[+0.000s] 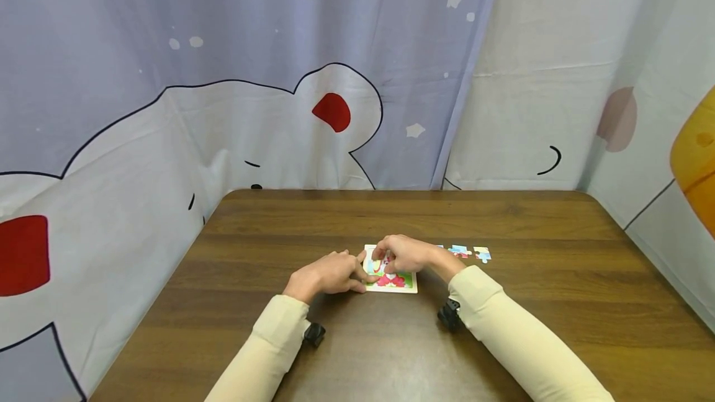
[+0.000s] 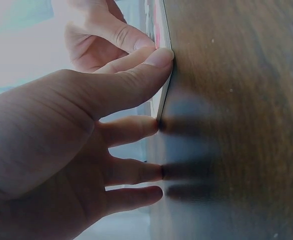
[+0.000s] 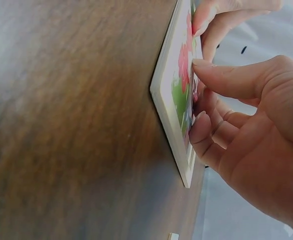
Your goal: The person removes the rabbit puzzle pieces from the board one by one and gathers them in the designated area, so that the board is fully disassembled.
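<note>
A small jigsaw puzzle board [image 1: 399, 288] with a pale frame lies on the table, its picture green, pink and red. My left hand [image 1: 333, 273] holds the board's left side, thumb at the near edge and index finger reaching over the picture. In the left wrist view its other fingers [image 2: 131, 171] are spread, tips down near the tabletop. Over the board is my right hand [image 1: 406, 254], its thumb [image 3: 226, 79] and bent fingers touching the picture from above. Whether a puzzle piece sits between those fingertips is hidden.
Loose puzzle pieces [image 1: 482, 254] lie right of the board, partly behind the right wrist. The brown wooden table [image 1: 268, 222] meets a patterned curtain [image 1: 268, 135] at the back, with more curtain along both sides.
</note>
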`<action>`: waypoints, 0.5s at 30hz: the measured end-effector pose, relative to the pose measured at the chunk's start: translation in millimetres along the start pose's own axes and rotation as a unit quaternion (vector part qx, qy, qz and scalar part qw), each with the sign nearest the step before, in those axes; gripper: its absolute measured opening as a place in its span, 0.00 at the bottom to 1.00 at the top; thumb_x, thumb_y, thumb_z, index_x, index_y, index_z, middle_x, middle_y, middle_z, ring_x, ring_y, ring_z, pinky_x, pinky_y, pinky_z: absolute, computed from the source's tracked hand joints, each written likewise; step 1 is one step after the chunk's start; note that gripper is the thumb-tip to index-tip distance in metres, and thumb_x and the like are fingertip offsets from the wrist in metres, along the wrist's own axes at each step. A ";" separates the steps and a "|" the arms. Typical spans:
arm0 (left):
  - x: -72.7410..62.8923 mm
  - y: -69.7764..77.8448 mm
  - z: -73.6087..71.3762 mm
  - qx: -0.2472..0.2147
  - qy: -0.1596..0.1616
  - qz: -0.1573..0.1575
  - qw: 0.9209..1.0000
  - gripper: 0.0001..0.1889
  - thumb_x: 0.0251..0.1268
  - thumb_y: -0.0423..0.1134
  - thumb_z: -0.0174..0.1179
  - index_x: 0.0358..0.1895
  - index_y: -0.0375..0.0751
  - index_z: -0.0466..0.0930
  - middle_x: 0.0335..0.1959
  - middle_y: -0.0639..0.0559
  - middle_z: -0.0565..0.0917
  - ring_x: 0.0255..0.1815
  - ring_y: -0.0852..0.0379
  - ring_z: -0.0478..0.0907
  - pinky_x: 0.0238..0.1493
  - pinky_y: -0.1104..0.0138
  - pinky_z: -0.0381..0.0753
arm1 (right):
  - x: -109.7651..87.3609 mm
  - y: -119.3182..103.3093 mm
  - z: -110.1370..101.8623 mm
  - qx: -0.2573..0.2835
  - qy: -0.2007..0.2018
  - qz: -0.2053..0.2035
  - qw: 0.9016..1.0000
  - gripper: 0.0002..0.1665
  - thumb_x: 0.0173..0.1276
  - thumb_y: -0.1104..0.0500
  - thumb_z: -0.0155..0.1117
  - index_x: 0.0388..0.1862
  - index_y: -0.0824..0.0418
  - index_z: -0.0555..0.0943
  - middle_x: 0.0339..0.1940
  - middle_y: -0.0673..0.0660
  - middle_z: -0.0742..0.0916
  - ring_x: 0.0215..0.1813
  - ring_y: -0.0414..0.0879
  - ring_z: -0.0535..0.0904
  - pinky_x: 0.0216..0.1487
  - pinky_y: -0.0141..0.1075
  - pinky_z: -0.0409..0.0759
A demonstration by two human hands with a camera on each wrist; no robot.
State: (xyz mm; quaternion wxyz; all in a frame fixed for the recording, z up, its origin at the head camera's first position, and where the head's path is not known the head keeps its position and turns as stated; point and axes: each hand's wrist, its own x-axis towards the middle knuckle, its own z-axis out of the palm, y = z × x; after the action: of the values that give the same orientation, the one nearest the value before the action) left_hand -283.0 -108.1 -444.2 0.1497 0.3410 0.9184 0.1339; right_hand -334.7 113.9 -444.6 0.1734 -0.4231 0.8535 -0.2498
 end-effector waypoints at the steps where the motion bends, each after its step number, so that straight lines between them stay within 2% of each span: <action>1: 0.2 0.2 0.1 0.001 0.001 0.001 1.000 0.19 0.68 0.46 0.64 0.61 0.56 0.83 0.75 0.37 0.62 0.72 0.26 0.58 0.71 0.40 0.56 | 0.6 0.3 0.1 0.002 -0.002 0.000 1.000 0.19 0.61 0.73 0.67 0.53 0.69 0.82 0.44 0.58 0.84 0.40 0.45 0.78 0.43 0.36 0.78; 7: 0.3 0.6 -0.5 -0.010 0.001 -0.004 1.000 0.18 0.68 0.46 0.64 0.60 0.56 0.84 0.75 0.40 0.62 0.72 0.24 0.57 0.71 0.39 0.55 | 2.5 0.6 -1.4 -0.002 -0.018 0.015 1.000 0.27 0.60 0.73 0.64 0.61 0.68 0.79 0.48 0.59 0.82 0.38 0.43 0.76 0.41 0.35 0.77; 15: -1.1 0.5 -0.7 -0.019 0.002 -0.011 1.000 0.17 0.67 0.46 0.65 0.59 0.55 0.85 0.76 0.41 0.62 0.72 0.23 0.55 0.72 0.39 0.54 | 5.5 1.2 0.7 -0.008 -0.020 0.002 1.000 0.25 0.60 0.73 0.63 0.58 0.68 0.79 0.44 0.57 0.81 0.38 0.43 0.75 0.43 0.36 0.77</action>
State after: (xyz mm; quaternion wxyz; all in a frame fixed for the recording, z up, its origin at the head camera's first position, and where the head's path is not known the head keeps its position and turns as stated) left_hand -282.2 -108.6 -443.2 0.1559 0.3274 0.9197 0.1507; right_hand -338.3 109.8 -446.3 0.1874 -0.4279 0.8527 -0.2339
